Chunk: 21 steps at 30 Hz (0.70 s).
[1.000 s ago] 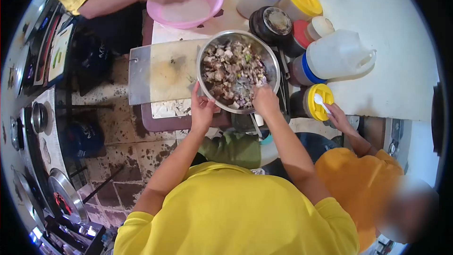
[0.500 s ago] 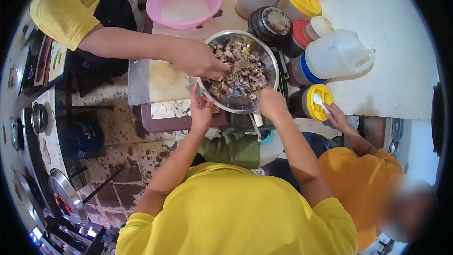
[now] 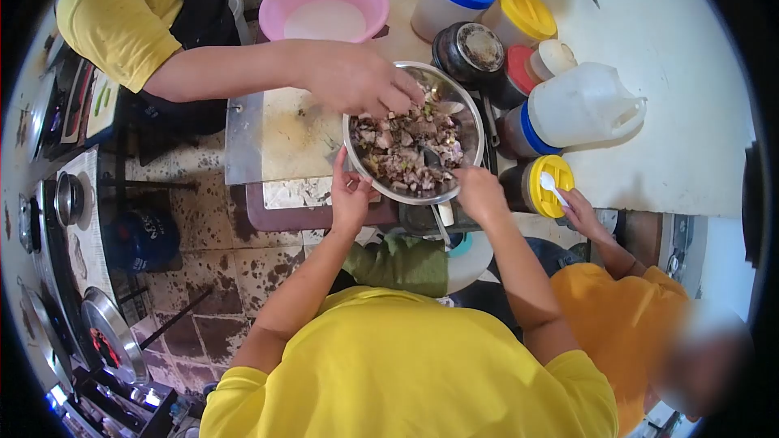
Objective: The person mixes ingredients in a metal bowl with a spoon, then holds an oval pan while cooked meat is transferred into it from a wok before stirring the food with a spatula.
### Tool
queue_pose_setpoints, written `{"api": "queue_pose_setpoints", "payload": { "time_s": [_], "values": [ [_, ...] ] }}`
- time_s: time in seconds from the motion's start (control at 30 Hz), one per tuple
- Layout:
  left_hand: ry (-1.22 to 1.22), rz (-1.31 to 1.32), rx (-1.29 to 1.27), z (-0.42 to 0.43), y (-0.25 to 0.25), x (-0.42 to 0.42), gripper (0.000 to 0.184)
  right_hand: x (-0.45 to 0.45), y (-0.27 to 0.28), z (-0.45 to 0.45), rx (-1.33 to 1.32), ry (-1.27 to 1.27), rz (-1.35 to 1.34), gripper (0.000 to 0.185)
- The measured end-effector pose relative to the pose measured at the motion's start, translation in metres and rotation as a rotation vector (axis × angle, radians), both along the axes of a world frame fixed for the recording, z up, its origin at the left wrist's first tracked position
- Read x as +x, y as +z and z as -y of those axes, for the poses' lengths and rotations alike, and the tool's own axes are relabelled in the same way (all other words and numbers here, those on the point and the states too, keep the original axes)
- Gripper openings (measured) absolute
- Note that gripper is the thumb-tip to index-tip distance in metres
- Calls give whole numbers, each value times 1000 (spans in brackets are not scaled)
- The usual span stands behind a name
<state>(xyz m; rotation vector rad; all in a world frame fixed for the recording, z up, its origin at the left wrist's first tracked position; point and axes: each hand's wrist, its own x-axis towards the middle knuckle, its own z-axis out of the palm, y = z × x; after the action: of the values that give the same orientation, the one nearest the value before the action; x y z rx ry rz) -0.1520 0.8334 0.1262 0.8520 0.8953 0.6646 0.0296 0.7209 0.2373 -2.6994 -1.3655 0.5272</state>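
- The shiny bowl (image 3: pixel 472 136) sits in front of the person, by the near edge of the counter (image 3: pixel 401 2), and its open top faces up. It is round, so it has no long side.
- The left hand (image 3: pixel 351 199) is on the near-left side of the bowl. Its grip has fingers spread apart against the outside, probably so the bowl won't slide.
- The right hand (image 3: pixel 481 193) is at the near-right rim of the bowl. Its grip is closed around a dark spoon (image 3: pixel 432 159), maybe so it can push hard.
- That spoon's long line runs from the near-right rim toward the bowl's middle, tip down in the chopped mix (image 3: pixel 406 169).
- A co-worker's hand (image 3: pixel 365 85) reaches over the far-left rim. I can't tell if it touches the mix.
- Another spoon (image 3: pixel 449 107) lies inside the bowl, on its far-right part.
- The pink tub (image 3: pixel 280 4) is behind the bowl, a bit left, perhaps there to leave room.
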Motion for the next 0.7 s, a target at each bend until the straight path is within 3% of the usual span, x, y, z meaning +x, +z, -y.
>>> {"api": "queue_pose_setpoints", "payload": {
  "time_s": [0.07,0.1,0.27,0.43,0.53,0.67,0.7],
  "values": [
    [9,-8,2,-1,-5,1,74,15,14,4,55,-27,17,23],
    [11,-16,10,-1,-2,1,74,27,2,-1,52,-39,115,22],
    [26,-21,32,-3,-3,4,74,28,-79,-24,37,54,69,19],
    [-81,-105,65,-39,2,-3,73,31,2,-2,152,99,99,29],
    [-172,-132,42,-59,8,-3,74,68,7,-18,19,1,226,28],
    [-253,-179,24,-78,11,6,73,107,-53,-79,25,42,187,29],
    [-274,-200,21,-80,13,8,73,110,-66,-89,100,148,129,31]
  ]
}}
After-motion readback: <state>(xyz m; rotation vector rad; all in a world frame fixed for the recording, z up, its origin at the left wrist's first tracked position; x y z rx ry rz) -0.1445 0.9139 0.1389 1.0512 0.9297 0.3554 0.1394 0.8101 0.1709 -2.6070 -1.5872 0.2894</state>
